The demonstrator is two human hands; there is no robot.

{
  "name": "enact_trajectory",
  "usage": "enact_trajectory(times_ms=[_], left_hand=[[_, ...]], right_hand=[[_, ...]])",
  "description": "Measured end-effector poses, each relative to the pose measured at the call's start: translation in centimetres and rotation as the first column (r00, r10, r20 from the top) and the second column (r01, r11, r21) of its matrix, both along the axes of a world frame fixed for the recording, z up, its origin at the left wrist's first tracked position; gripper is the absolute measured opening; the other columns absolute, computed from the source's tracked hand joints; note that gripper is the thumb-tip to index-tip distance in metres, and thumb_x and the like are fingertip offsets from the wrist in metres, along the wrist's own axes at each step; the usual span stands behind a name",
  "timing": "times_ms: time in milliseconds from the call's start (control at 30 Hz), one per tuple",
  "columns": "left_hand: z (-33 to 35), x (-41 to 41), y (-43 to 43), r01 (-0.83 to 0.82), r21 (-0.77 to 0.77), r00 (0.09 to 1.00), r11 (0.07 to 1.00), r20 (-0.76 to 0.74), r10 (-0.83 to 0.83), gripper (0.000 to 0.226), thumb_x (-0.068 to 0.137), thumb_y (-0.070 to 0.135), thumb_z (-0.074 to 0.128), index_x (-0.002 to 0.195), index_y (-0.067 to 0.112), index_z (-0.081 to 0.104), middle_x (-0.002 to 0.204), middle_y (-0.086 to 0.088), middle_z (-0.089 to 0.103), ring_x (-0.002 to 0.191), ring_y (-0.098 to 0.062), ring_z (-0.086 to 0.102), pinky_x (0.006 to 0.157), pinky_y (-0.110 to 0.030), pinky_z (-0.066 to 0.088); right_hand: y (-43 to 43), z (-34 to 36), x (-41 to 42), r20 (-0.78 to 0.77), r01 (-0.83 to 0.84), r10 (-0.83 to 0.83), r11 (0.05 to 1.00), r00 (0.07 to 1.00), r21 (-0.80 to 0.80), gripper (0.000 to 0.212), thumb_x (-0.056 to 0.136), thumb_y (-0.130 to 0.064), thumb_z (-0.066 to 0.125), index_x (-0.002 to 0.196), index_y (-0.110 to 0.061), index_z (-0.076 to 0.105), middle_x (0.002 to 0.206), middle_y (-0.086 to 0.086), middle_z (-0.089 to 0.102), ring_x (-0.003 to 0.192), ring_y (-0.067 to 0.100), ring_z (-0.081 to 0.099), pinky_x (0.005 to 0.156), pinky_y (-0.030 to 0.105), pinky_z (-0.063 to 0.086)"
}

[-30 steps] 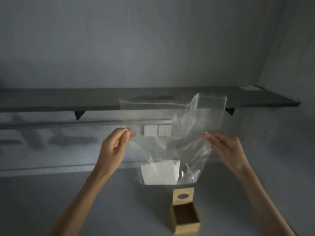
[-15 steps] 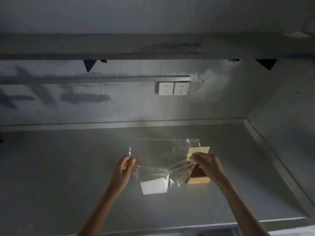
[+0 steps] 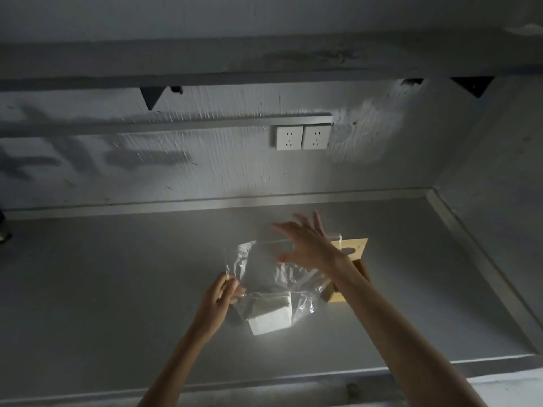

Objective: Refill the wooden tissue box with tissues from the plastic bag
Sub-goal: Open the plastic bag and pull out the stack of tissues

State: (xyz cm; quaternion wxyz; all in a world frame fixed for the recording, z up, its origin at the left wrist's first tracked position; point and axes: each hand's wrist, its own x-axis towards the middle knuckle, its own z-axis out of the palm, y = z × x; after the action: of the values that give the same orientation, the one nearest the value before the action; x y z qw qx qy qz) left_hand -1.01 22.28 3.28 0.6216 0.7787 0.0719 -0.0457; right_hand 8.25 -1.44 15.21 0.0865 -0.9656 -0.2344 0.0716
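Note:
A clear plastic bag (image 3: 264, 268) lies over the grey counter (image 3: 117, 289), with a white stack of tissues (image 3: 271, 320) in its near end. My left hand (image 3: 220, 295) pinches the bag's left edge. My right hand (image 3: 308, 245) hovers with fingers spread over the bag's far edge and holds nothing. The wooden tissue box (image 3: 357, 270) stands to the right, mostly hidden behind my right wrist, its lid with an oval hole tipped up behind it.
A grey wall with two white sockets (image 3: 302, 137) rises behind the counter, under a dark shelf (image 3: 264, 71). A side wall closes the right. The counter's front edge (image 3: 323, 371) runs near the bottom.
The bag has come down from in front of the wall onto the counter. My right hand has let go of the bag and opened above it. My left hand keeps its pinch.

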Motion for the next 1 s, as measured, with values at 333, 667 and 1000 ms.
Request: enact_trajectory(times_ms=[333, 667, 1000], left_hand=[[10.8, 13.0, -1.2, 0.7, -0.017, 0.621, 0.713, -0.48, -0.62, 0.013, 0.096, 0.02, 0.058, 0.106, 0.015, 0.064, 0.112, -0.008, 0.069, 0.106, -0.026, 0.064, 0.096, -0.045, 0.048], [10.3, 12.9, -8.4, 0.941, 0.117, 0.309, 0.317, -0.68, -0.665, 0.012, 0.092, 0.009, 0.061, 0.095, 0.006, 0.072, 0.075, 0.009, 0.07, 0.063, 0.001, 0.065, 0.064, -0.018, 0.052], [11.7, 11.6, -10.2, 0.649, 0.62, 0.748, 0.44, -0.415, -0.518, 0.005, 0.086, 0.01, 0.049, 0.085, 0.012, 0.053, 0.081, -0.009, 0.067, 0.064, -0.028, 0.064, 0.06, -0.035, 0.051]], right_hand=[[1.0, 0.7, -1.3, -0.047, -0.052, 0.063, 0.978, 0.997, 0.203, 0.012, 0.09, -0.03, 0.067, 0.1, -0.028, 0.072, 0.107, -0.008, 0.075, 0.099, 0.015, 0.069, 0.092, 0.034, 0.051], [-2.6, -0.1, -5.6, 0.285, -0.134, 0.077, 0.974, 0.955, 0.186, 0.012, 0.089, -0.016, 0.07, 0.097, -0.024, 0.074, 0.096, -0.009, 0.076, 0.085, 0.008, 0.073, 0.09, 0.03, 0.053], [-3.6, -1.4, -14.8, 0.157, -0.018, -0.017, 0.975, 0.987, 0.22, 0.018, 0.07, -0.018, 0.086, 0.082, -0.027, 0.075, 0.083, -0.012, 0.077, 0.081, 0.002, 0.071, 0.086, 0.023, 0.058]])
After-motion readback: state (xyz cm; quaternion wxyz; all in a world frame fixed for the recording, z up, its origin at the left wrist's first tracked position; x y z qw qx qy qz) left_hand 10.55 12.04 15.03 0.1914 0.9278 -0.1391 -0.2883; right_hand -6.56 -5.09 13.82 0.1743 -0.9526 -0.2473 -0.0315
